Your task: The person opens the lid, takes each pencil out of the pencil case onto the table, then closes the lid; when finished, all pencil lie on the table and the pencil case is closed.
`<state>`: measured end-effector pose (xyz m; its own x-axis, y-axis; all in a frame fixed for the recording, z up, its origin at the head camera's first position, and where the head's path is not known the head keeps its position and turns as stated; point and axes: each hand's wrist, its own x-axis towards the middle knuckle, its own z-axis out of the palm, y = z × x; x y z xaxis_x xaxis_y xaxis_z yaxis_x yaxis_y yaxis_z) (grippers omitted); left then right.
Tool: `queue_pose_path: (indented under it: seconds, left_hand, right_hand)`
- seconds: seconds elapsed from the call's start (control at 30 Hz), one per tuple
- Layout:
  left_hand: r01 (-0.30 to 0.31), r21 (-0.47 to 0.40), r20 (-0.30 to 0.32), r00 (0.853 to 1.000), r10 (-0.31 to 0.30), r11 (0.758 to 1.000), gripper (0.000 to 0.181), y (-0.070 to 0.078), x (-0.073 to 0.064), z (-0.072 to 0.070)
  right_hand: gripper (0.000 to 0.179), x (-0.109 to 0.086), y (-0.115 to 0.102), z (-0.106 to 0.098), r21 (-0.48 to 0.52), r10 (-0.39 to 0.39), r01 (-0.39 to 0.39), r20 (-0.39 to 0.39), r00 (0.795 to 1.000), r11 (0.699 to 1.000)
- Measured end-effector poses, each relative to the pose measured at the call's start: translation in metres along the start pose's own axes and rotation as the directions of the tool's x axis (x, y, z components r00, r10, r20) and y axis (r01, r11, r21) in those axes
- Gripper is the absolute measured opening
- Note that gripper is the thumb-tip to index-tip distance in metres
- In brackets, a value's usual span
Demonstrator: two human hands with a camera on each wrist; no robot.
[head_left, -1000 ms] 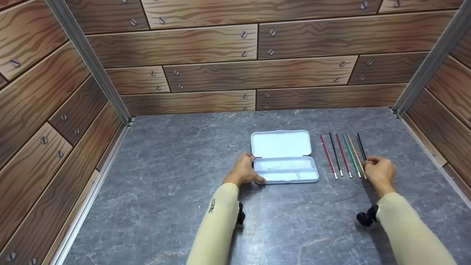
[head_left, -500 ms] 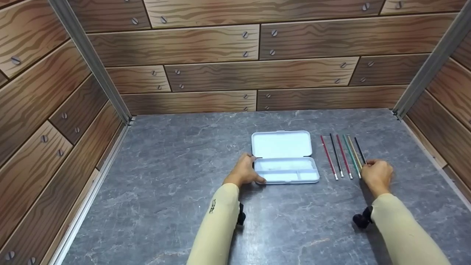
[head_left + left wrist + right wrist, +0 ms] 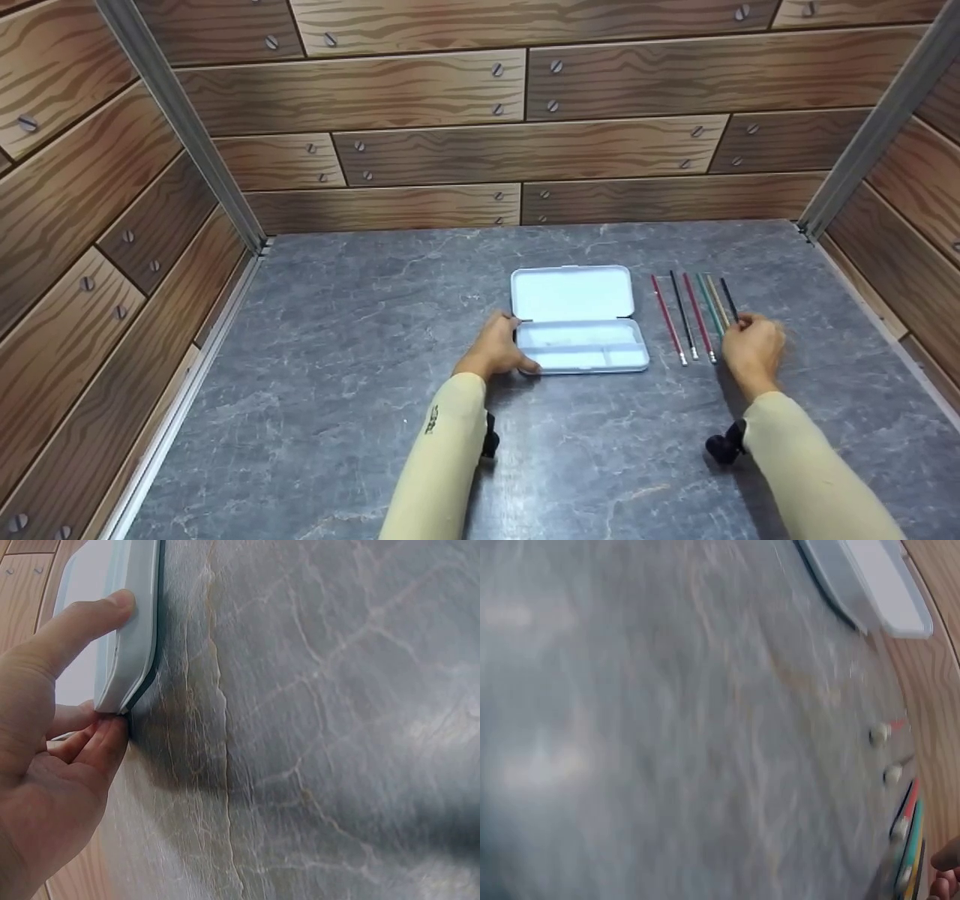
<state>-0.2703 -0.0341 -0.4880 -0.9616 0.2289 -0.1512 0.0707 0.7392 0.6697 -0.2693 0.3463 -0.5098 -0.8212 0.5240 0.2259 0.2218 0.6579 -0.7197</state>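
A white pencil case (image 3: 630,360) lies with its lid (image 3: 572,292) folded back on the grey marbled table. My left hand (image 3: 496,346) grips its left end, thumb on the front wall and fingers at the rear corner in the left wrist view. On the right, my right hand (image 3: 754,349) has curled fingers around the rightmost black pencil (image 3: 729,300). That hand covers the near ends of the gold pencil (image 3: 718,296) and green pencil (image 3: 711,300). Only fingertips (image 3: 946,859) show in the right wrist view, beside the pencils.
Left of the right hand lie two red pencils, the outer red pencil (image 3: 667,319) and the inner red pencil (image 3: 699,319), with another black pencil (image 3: 683,315) between them. Wood-patterned panels (image 3: 420,157) enclose the table (image 3: 337,375) at the back and sides.
The right hand has moved left over the near ends of the gold and green pencils. The rightmost black pencil has shifted left, closer to the gold one. The left hand stays put.
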Motion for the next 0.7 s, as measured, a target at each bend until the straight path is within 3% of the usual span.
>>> queue_pose_path:
  seconds: [0.2,0.33,0.4,0.57,0.63,0.7]
  left_hand:
    - [0.001,-0.004,-0.004,1.0,-0.001,1.0,0.089,-0.001,0.0,0.0]
    - [0.006,-0.023,-0.004,1.0,-0.006,1.0,0.088,-0.001,0.0,-0.001]
    - [0.012,-0.028,-0.001,1.0,-0.012,1.0,0.087,0.0,0.0,-0.001]
    - [0.024,-0.029,0.003,1.0,-0.024,0.999,0.085,0.001,0.0,0.0]
    - [0.036,-0.033,0.005,0.999,-0.036,0.999,0.087,0.001,0.0,0.0]
    - [0.048,-0.034,0.009,0.999,-0.047,0.998,0.089,0.001,-0.001,0.0]
  right_hand:
    - [0.029,-0.01,-0.029,0.016,0.077,-0.172,0.176,-0.058,0.983,0.981]
    - [0.023,-0.02,-0.047,0.031,0.137,-0.346,0.348,-0.038,0.938,0.928]
    - [0.019,-0.026,-0.056,0.039,0.168,-0.458,0.454,-0.011,0.889,0.875]
    - [0.015,-0.04,-0.074,0.058,0.242,-0.692,0.657,0.095,0.716,0.714]
    - [0.014,-0.045,-0.08,0.062,0.265,-0.726,0.678,0.165,0.668,0.685]
    - [0.014,-0.051,-0.085,0.065,0.282,-0.727,0.671,0.253,0.638,0.686]
